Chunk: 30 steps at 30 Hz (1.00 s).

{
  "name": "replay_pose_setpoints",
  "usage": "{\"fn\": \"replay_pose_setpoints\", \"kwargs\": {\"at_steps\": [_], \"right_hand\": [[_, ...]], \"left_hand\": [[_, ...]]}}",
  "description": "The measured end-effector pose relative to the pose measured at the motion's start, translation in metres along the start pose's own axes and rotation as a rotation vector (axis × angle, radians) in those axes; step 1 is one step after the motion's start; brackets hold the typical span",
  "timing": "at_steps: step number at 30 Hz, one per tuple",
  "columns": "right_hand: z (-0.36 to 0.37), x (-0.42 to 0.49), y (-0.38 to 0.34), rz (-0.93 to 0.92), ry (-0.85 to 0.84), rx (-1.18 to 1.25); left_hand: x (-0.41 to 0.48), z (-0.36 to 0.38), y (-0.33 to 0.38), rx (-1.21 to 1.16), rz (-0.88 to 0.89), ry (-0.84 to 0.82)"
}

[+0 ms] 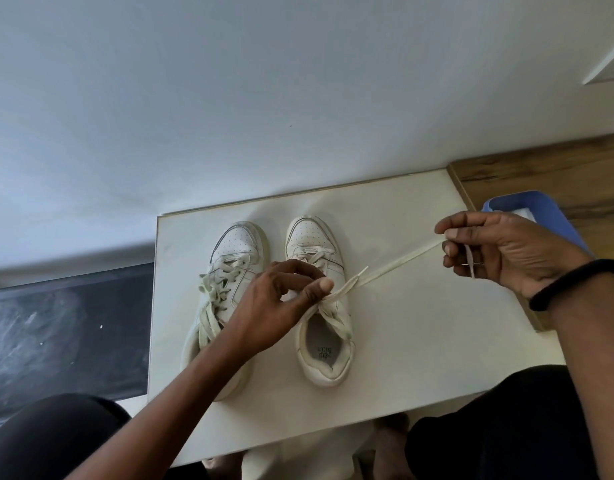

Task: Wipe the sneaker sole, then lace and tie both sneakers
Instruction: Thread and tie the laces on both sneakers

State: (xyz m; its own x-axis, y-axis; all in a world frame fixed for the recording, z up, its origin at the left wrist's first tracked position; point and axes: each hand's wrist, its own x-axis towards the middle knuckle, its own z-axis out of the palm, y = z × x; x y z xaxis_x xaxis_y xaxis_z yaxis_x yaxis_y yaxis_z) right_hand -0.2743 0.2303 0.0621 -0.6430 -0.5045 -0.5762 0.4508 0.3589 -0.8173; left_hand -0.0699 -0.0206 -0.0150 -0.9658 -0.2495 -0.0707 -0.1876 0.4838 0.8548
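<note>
The white leather sneaker at 9 o'clock looks laced, and the second white sneaker just beside it on the cream tabletop is laced but not yet tied. The left hand pinches the crossed flat cream lace over the tongue with its fingers, and the right hand pinches one end in its fingers, pulled tight toward 2 o'clock

Soft even daylight, faint shadows, wide-angle bending at edges (mild blur throughout)
</note>
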Motion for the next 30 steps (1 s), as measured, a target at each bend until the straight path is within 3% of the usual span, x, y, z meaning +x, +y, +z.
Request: {"fn": "replay_pose_setpoints", "kwargs": {"at_steps": [5,8,11,16,25,30], "right_hand": [[0.001,0.003,-0.001,-0.022,0.114,0.24],[0.005,0.004,-0.004,-0.076,0.001,0.474],[0.013,0.006,-0.004,-0.156,-0.148,0.551],[0.03,0.005,0.0,-0.246,-0.166,0.387],[0.065,-0.003,0.01,-0.321,0.056,-0.312],[0.099,-0.006,0.022,-0.316,-0.101,-0.491]], "left_hand": [[-0.001,0.001,-0.007,0.175,0.105,-0.055],[-0.001,0.001,-0.007,0.206,0.107,-0.095],[-0.001,0.001,-0.008,0.219,0.137,-0.109],[0.006,-0.015,-0.012,0.123,0.115,-0.18],[0.007,-0.02,-0.016,0.243,0.225,-0.113],[0.006,-0.02,-0.014,0.241,0.276,-0.085]]}}
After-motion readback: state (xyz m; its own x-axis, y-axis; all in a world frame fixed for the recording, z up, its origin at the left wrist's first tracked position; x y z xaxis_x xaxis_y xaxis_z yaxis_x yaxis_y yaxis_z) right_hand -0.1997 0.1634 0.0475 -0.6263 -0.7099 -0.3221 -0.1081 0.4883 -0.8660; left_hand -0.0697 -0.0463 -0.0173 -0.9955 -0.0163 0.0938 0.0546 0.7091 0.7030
